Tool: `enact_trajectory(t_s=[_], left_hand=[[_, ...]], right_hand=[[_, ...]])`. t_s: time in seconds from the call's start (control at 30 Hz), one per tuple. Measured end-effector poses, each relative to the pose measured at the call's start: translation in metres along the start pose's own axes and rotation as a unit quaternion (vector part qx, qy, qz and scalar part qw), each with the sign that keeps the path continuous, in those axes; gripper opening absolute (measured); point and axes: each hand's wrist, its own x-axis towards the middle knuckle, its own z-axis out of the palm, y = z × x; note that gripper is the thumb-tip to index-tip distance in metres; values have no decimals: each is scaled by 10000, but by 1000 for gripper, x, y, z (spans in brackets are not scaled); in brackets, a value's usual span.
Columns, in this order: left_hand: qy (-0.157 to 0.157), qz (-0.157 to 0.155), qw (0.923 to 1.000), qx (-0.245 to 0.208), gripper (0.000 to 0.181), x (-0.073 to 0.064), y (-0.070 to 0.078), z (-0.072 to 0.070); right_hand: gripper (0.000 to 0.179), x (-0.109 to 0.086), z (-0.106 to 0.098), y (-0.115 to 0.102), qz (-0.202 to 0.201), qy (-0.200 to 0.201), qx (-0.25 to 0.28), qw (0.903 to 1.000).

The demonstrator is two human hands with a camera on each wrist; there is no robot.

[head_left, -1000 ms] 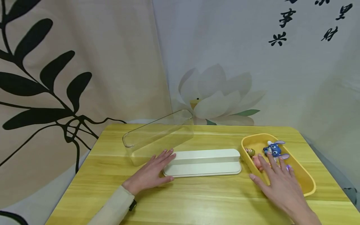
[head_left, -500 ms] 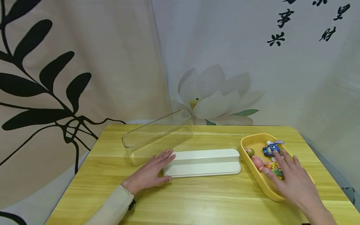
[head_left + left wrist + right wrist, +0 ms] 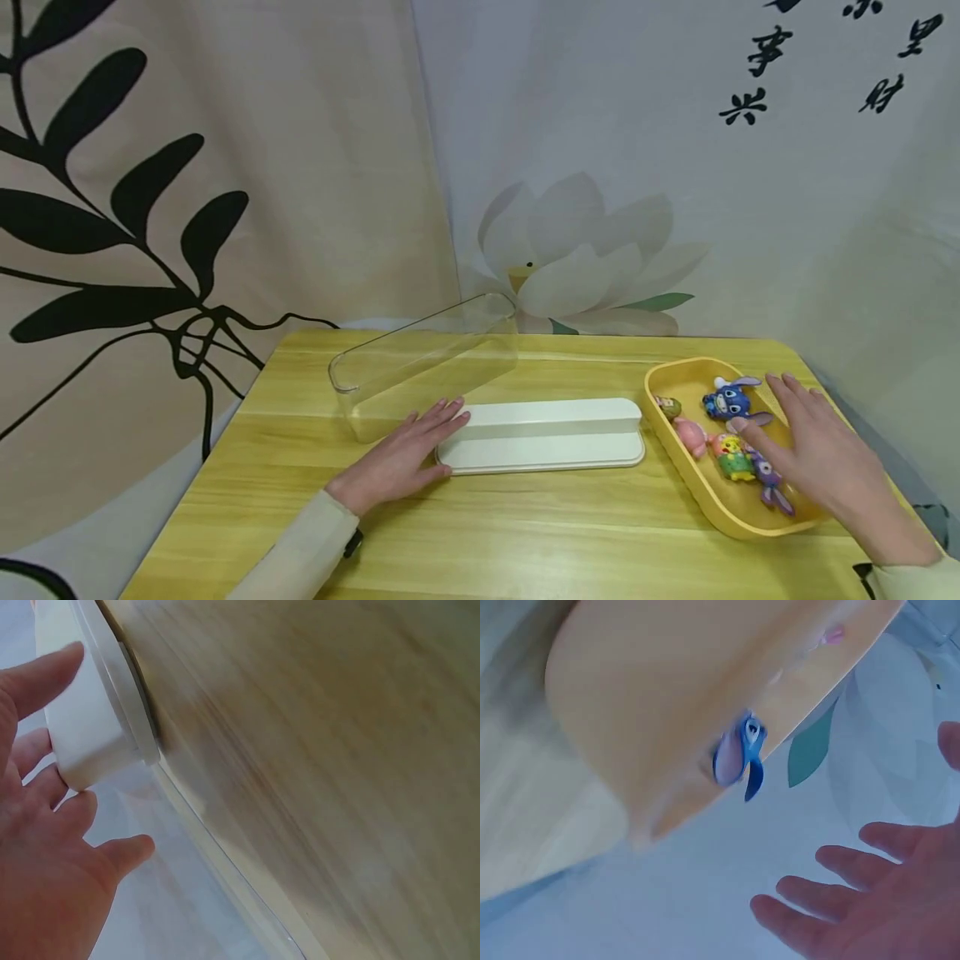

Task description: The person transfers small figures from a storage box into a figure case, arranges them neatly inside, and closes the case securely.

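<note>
My left hand (image 3: 401, 458) rests its spread fingers at the left end of a white stepped base (image 3: 540, 454); the left wrist view shows the fingertips (image 3: 87, 804) right at that end. On the right, my right hand (image 3: 832, 458) hovers with loosely spread fingers over the right side of a yellow tray (image 3: 716, 507). Inside the tray lie several small toy figures: a blue long-eared one (image 3: 727, 402), a pink one (image 3: 691, 437), a yellow-and-green one (image 3: 732, 460) and a purple long-eared one (image 3: 768, 482). Part of the tray's right rim is hidden behind that hand.
A clear plastic box (image 3: 431, 371) stands slantwise behind the white base, near the far edge of the wooden table (image 3: 525, 542). Printed curtains (image 3: 330, 167) hang close behind the table.
My right hand has moved right from above the middle of the tray, uncovering the toy figures. The left hand stays at the white base.
</note>
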Motion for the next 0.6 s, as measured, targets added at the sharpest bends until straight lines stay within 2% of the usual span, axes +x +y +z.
enact_trajectory(t_s=[0.2, 0.43, 0.6], left_hand=[[19, -12, 10000, 33, 83, 0, -1, -2], [48, -47, 9999, 108, 89, 2, -1, -1], [184, 179, 9986, 469, 93, 5, -1, 1]], right_hand=[[95, 19, -12, 9, -103, 73, -86, 9999], [102, 39, -14, 22, -45, -577, -197, 9981], [108, 49, -11, 28, 82, -1067, -266, 9939]])
